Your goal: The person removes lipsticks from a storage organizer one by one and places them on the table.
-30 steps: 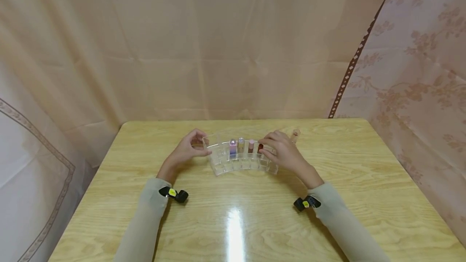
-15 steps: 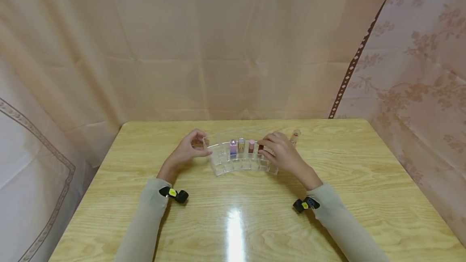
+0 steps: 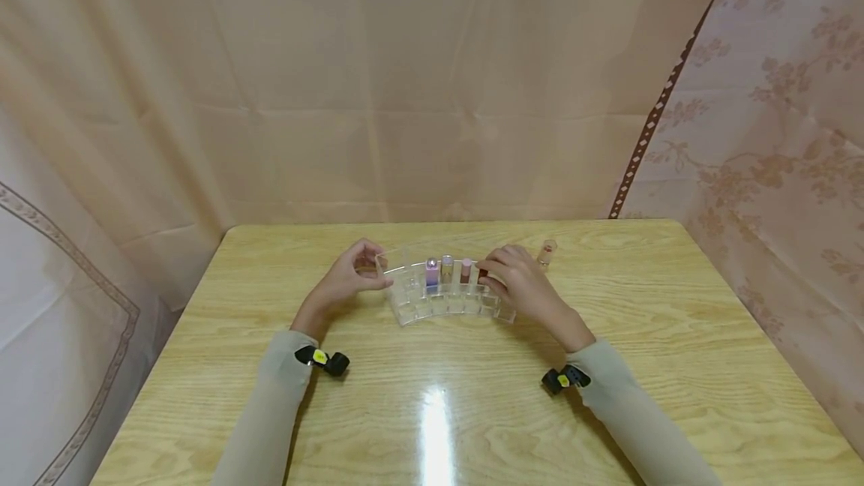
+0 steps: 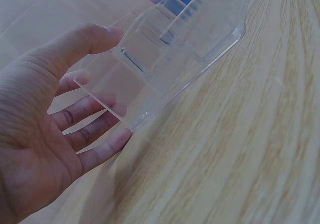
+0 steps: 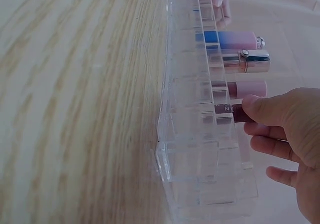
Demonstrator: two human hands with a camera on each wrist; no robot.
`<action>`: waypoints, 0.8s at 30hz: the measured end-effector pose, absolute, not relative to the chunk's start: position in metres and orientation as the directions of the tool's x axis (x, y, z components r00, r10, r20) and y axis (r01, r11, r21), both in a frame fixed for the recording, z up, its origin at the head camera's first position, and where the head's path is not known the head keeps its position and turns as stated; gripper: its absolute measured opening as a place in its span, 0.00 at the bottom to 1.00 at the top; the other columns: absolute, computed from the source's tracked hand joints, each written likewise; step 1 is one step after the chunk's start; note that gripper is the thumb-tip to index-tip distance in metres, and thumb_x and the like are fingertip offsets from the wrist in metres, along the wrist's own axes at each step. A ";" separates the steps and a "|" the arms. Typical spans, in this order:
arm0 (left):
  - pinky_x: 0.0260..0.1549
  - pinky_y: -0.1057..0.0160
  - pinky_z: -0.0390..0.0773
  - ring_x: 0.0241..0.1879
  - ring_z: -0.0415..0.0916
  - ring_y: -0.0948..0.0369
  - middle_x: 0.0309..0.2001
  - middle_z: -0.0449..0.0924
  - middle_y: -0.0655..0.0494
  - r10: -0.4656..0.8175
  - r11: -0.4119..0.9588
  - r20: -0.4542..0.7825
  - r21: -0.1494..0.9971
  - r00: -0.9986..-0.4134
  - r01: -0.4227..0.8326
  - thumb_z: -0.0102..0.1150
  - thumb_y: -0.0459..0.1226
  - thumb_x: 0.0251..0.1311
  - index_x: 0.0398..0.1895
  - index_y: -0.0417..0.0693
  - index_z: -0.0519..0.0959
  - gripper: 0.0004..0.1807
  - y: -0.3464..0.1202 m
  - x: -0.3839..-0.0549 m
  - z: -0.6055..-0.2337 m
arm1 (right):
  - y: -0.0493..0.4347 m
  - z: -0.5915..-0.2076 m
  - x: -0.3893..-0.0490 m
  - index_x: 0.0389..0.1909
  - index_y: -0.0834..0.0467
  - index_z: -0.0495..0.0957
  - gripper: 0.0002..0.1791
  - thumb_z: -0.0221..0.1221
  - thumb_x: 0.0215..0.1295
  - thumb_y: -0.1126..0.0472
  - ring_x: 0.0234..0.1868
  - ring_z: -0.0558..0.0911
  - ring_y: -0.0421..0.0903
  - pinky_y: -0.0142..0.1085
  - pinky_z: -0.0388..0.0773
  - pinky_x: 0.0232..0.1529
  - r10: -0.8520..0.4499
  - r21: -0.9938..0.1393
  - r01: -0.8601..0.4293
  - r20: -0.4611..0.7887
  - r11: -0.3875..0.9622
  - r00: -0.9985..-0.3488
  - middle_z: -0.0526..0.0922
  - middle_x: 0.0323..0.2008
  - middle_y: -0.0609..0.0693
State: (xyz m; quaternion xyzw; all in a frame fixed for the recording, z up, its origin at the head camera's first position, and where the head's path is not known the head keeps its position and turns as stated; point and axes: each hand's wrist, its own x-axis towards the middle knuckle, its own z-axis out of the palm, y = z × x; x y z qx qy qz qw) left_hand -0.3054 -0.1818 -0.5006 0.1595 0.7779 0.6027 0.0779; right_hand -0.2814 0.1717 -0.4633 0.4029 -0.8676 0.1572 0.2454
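Note:
A clear stepped lipstick organizer curves across the middle of the table. My left hand holds its left end, with the thumb on the near side and the fingers behind the clear end panel. Three lipsticks stand upright in an upper row: a purple-and-blue one, a gold-and-silver one and a pink-capped one. To their right, a dark red lipstick sits in a slot of that row. My right hand pinches its top between thumb and fingers.
A small tube with a clear cap stands on the table behind my right hand. The organizer's lower front slots hold nothing. Draped cloth hangs behind the table's far edge.
My right hand and wrist have shifted very slightly left, still at the dark red lipstick. My left hand and the organizer have stayed in place.

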 end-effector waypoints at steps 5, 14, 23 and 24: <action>0.55 0.55 0.79 0.49 0.78 0.48 0.53 0.76 0.33 0.344 0.223 0.076 0.962 -0.936 0.159 0.73 0.28 0.55 0.60 0.31 0.68 0.32 -0.182 -0.305 -0.500 | 0.172 -0.464 -0.282 0.43 0.62 0.87 0.11 0.71 0.61 0.64 0.41 0.81 0.51 0.49 0.80 0.53 -0.620 -0.079 -0.776 0.553 0.626 -0.556 0.86 0.37 0.53; 0.54 0.57 0.80 0.51 0.78 0.46 0.54 0.78 0.33 0.350 0.241 0.094 0.953 -0.932 0.186 0.73 0.27 0.54 0.59 0.32 0.69 0.31 -0.183 -0.306 -0.500 | 0.171 -0.465 -0.282 0.42 0.63 0.87 0.10 0.71 0.59 0.66 0.41 0.81 0.52 0.51 0.79 0.54 -0.610 -0.097 -0.782 0.569 0.616 -0.551 0.86 0.36 0.53; 0.51 0.64 0.81 0.52 0.79 0.45 0.54 0.78 0.33 0.353 0.238 0.101 0.952 -0.930 0.194 0.73 0.27 0.54 0.58 0.33 0.69 0.30 -0.184 -0.307 -0.500 | 0.170 -0.466 -0.282 0.41 0.63 0.87 0.10 0.71 0.58 0.67 0.41 0.81 0.53 0.51 0.80 0.51 -0.611 -0.092 -0.792 0.585 0.603 -0.533 0.86 0.36 0.53; 0.51 0.64 0.80 0.52 0.79 0.45 0.54 0.78 0.32 0.354 0.236 0.103 0.952 -0.930 0.195 0.73 0.27 0.54 0.58 0.33 0.69 0.30 -0.184 -0.307 -0.501 | 0.170 -0.466 -0.282 0.41 0.63 0.87 0.10 0.71 0.58 0.67 0.41 0.81 0.53 0.51 0.79 0.51 -0.610 -0.096 -0.791 0.584 0.604 -0.536 0.86 0.37 0.53</action>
